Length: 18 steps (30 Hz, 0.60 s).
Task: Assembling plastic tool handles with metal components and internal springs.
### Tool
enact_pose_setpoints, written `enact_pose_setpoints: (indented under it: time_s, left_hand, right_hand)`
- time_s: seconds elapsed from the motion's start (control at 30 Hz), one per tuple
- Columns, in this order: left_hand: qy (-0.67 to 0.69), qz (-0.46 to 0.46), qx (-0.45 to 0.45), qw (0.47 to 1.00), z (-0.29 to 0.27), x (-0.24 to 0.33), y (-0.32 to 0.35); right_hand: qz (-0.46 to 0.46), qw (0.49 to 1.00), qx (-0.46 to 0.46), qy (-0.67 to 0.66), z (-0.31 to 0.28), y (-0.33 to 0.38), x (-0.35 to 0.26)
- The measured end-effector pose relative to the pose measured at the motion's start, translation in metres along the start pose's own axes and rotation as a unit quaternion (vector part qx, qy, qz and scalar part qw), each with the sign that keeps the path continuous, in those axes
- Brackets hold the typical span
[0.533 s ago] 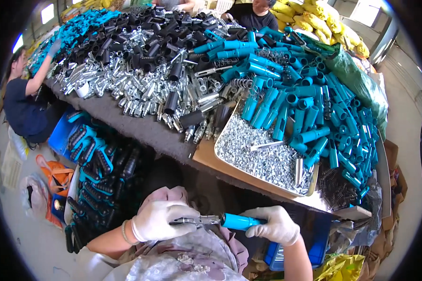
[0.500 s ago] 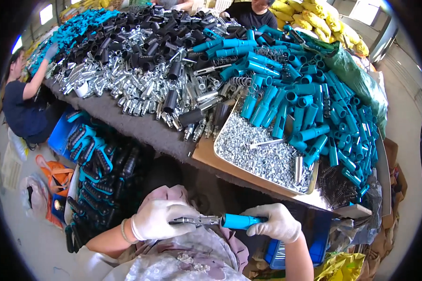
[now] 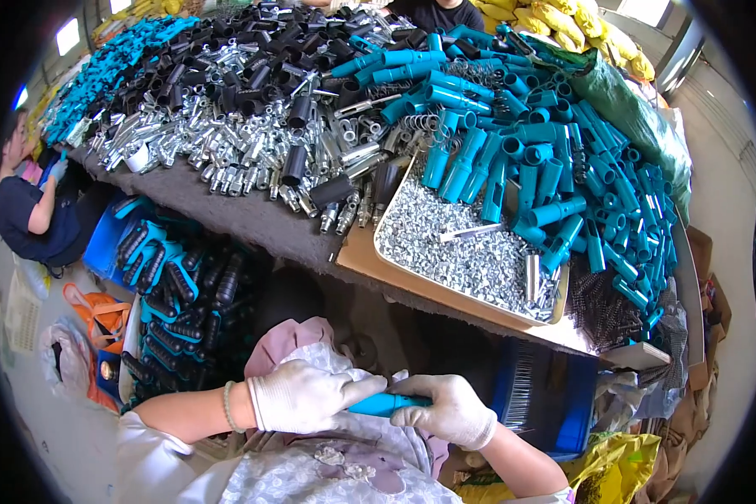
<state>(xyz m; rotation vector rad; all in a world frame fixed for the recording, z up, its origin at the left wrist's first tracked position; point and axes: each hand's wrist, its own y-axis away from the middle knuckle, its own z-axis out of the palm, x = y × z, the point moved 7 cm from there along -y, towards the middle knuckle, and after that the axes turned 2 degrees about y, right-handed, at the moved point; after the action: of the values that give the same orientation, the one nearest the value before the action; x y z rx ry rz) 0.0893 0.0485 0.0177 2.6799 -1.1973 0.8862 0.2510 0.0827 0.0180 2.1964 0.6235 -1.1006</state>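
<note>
Both my hands wear white gloves and meet over my lap. My left hand (image 3: 304, 395) and my right hand (image 3: 447, 409) grip the two ends of one teal plastic tube (image 3: 380, 405), fingers closed around it. Only the tube's middle shows between the gloves. Straight ahead on the table sits a shallow tray (image 3: 412, 277) full of small silver metal bits, with teal tubes (image 3: 554, 189) heaped over its far side and to the right.
Silver fittings and black sleeves (image 3: 252, 126) cover the table's left and centre. A blue crate (image 3: 176, 277) of assembled teal-and-black parts stands lower left, a blue bin (image 3: 554, 403) lower right. Another person (image 3: 34, 210) sits at far left. Dark springs (image 3: 605, 311) lie at the tray's right.
My hands have come together along the teal tube. The metal rod that stuck out toward my left hand is no longer visible, and the gloves now nearly touch.
</note>
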Motion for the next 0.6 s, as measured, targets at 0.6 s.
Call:
enact_pose_setpoints:
  time_s: [0.6]
  left_hand:
    - [0.054, 0.014, -0.003, 0.998, 0.0, 0.014, -0.02]
  right_hand:
    - [0.093, 0.96, -0.127, -0.231, 0.023, -0.002, 0.019]
